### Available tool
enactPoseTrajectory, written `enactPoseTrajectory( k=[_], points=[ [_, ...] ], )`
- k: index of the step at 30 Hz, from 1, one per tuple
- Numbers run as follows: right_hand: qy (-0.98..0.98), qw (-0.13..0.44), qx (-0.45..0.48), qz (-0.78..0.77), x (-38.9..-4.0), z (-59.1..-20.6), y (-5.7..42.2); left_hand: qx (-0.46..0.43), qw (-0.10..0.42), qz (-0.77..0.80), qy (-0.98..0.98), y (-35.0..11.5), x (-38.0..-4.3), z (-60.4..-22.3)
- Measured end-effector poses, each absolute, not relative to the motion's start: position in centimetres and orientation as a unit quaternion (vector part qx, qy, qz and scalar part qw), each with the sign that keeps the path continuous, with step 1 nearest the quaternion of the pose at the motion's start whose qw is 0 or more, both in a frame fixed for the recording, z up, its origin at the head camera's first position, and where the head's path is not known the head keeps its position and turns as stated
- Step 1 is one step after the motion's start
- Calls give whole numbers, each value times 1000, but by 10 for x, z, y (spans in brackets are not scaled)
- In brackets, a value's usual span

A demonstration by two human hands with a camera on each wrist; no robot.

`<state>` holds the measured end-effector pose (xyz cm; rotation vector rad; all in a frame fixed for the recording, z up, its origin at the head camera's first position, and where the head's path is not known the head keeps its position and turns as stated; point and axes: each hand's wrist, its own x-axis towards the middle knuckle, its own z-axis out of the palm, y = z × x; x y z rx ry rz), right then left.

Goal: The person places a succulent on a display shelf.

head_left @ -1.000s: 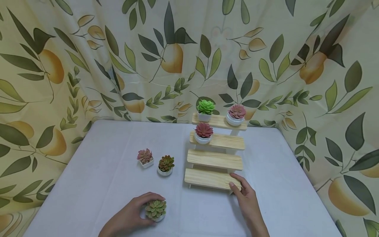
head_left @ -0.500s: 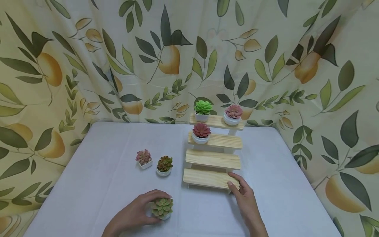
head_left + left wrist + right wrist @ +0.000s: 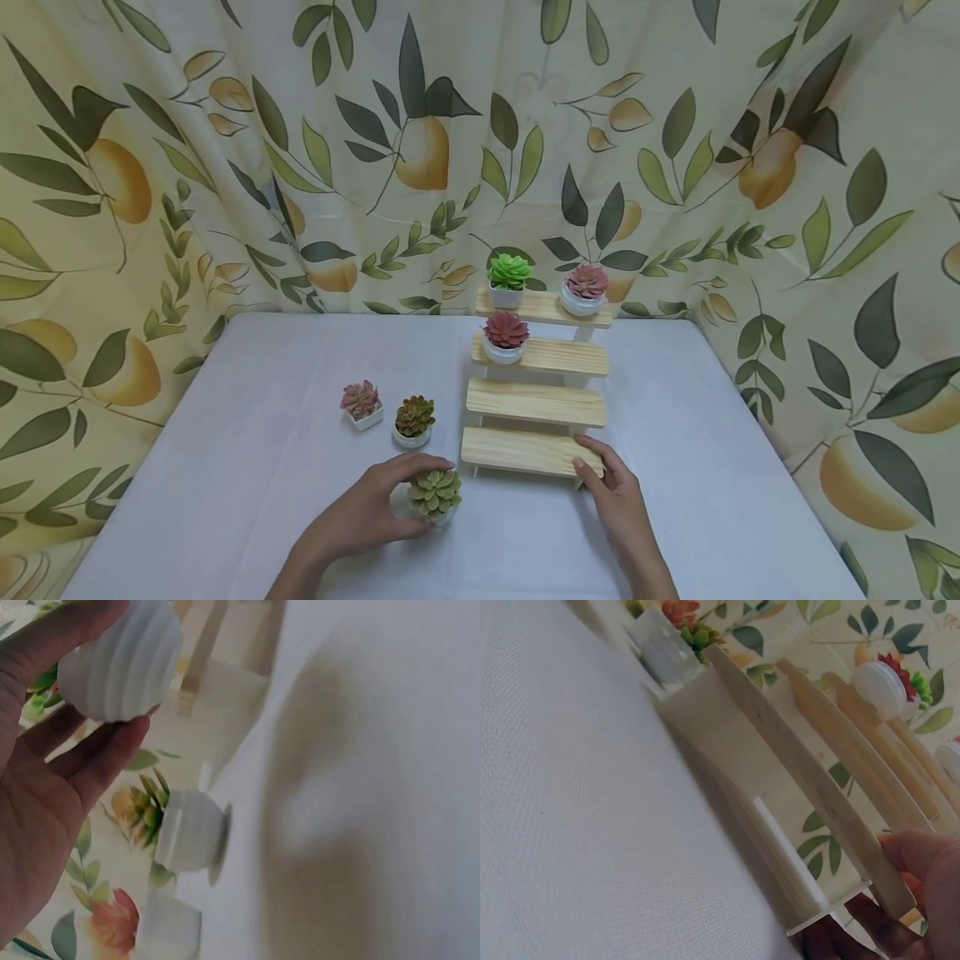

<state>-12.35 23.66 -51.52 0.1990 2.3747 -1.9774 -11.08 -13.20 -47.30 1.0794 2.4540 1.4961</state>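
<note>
My left hand (image 3: 375, 512) grips a potted green succulent (image 3: 435, 493) between thumb and fingers. In the left wrist view its ribbed white pot (image 3: 124, 664) hangs above the white cloth, with a shadow below. My right hand (image 3: 618, 500) holds the right end of the lowest step of a wooden tiered stand (image 3: 532, 452); the thumb is on top and the fingers are underneath in the right wrist view. On the stand's top step are a bright green succulent (image 3: 509, 279) and a pink succulent (image 3: 583, 290). A red succulent (image 3: 505, 336) sits at the left of the step below.
Left of the stand, a pinkish succulent (image 3: 362, 404) in a square pot and a brown-green succulent (image 3: 412, 419) in a round pot stand on the white-covered table (image 3: 277, 433). A leaf-and-fruit patterned curtain (image 3: 300, 150) hangs behind the table and along its sides.
My left hand has carried the green succulent right and away from me, nearer the stand. My right hand keeps its hold on the lowest step. The head view has shifted slightly.
</note>
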Motion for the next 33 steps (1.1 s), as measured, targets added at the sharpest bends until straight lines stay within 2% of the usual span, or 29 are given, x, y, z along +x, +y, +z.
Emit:
enactPoseTrajectory(
  k=[18,33],
  points=[
    [768,22,76,-635,-123,-513,238,302,15,497,814,-76,-153,-424],
    [758,15,67,-648,-122,-514,239,299,-13,508,808,-24,-182,-396]
  ],
)
